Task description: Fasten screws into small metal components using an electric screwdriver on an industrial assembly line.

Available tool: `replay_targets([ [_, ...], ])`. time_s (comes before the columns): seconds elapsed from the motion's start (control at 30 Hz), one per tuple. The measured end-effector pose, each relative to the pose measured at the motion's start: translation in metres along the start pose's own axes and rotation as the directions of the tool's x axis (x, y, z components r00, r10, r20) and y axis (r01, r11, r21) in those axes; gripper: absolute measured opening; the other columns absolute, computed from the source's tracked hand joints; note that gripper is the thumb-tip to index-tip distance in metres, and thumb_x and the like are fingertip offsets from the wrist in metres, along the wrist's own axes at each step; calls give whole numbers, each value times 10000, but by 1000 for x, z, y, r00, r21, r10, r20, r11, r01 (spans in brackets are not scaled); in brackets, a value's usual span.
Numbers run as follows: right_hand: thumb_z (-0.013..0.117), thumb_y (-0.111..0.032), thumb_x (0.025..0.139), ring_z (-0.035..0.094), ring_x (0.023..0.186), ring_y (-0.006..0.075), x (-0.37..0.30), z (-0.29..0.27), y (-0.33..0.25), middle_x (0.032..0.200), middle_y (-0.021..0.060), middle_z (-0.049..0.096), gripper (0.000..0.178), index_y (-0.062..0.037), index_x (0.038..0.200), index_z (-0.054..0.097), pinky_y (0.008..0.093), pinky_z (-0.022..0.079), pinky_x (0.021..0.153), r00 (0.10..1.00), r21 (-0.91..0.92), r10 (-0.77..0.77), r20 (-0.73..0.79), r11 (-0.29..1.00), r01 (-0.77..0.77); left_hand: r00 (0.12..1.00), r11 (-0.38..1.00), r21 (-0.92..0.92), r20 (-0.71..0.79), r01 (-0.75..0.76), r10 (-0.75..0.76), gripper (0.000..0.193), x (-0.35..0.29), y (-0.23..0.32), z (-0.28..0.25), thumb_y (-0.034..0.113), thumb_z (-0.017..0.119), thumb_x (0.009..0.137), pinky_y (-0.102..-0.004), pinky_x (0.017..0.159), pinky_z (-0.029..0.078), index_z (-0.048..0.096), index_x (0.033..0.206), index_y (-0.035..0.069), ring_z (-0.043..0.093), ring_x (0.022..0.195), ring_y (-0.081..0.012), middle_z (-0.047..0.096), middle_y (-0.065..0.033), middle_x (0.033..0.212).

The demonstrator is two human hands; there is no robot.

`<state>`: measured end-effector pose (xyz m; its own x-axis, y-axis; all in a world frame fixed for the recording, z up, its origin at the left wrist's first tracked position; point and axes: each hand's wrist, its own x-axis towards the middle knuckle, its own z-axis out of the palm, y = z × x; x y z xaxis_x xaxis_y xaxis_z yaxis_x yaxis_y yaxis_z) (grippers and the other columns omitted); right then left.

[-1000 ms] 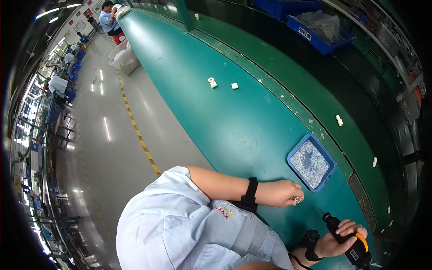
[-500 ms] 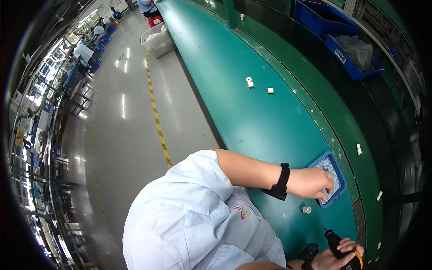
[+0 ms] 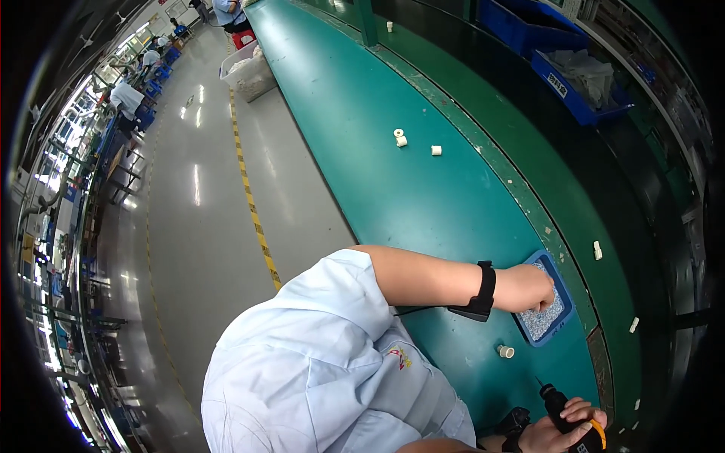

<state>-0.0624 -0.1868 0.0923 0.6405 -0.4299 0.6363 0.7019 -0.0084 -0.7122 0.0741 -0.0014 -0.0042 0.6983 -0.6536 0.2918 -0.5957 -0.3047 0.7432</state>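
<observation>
Left hand (image 3: 526,288): reaches over the near left side of a shallow blue tray (image 3: 568,303), fingers bent down into a layer of small silvery pieces (image 3: 539,325); fingertips partly hidden, so cannot tell whether a piece is pinched between them. Right hand (image 3: 555,436): wrapped firmly round a black power driver (image 3: 555,400) with an orange strip, its thin bit angled up and left, clear of the table. White cylindrical part (image 3: 507,352): on the table, in neither hand, below the left wrist and just outside the tray, apart from the bit; a round end shows, but cannot tell if it stands upright or lies over. Black straps on both wrists. Surface: smooth green table (image 3: 408,208), curved by the lens, with a scuffed border along its far side; farther up it, two white pieces (image 3: 401,140) close together and a third white piece (image 3: 436,150) near them. Beyond the border, more white fittings (image 3: 597,250) on a green strip, and two blue bins (image 3: 583,98), the nearer holding translucent bags. Room: grey floor (image 3: 192,249) with reflections, yellow-and-black tape (image 3: 257,219), a clear tub (image 3: 249,73) beside the table, a red stool (image 3: 243,38), workers in pale shirts (image 3: 127,98) along benches at left
</observation>
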Motion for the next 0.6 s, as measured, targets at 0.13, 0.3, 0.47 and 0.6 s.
replay_targets([
  [0.13,584,-144,891,423,539,150,1,-2,-1,731,60,466,192,-64,988,439,299,386,456,996,-1,28,88,1000,-28,997,999,-32,-72,-3,0,64,3,-2,6,14,616,745,-402,667,493,635,806,6,624,786,-309,625,-127,801],
  [0.3,594,-155,890,450,560,168,4,5,-8,716,70,472,209,-64,989,435,309,404,484,982,-66,100,161,994,-90,998,999,-4,-44,44,-44,118,4,5,4,15,619,753,-395,697,498,652,866,11,622,809,-309,630,-127,833],
  [0.47,591,-160,892,470,589,185,5,14,-18,747,81,487,213,-62,1003,439,323,419,510,966,-139,140,216,984,-112,988,996,-89,-152,5,-19,137,1,14,4,33,624,781,-393,719,494,656,911,5,613,833,-312,631,-132,851],
  [0.6,575,-186,906,459,599,181,6,6,-19,784,62,476,206,-80,1021,441,321,390,516,939,0,143,313,989,-150,989,982,-187,-148,-21,-7,145,-8,26,10,42,636,779,-394,720,487,657,918,3,608,828,-320,622,-144,849],
])
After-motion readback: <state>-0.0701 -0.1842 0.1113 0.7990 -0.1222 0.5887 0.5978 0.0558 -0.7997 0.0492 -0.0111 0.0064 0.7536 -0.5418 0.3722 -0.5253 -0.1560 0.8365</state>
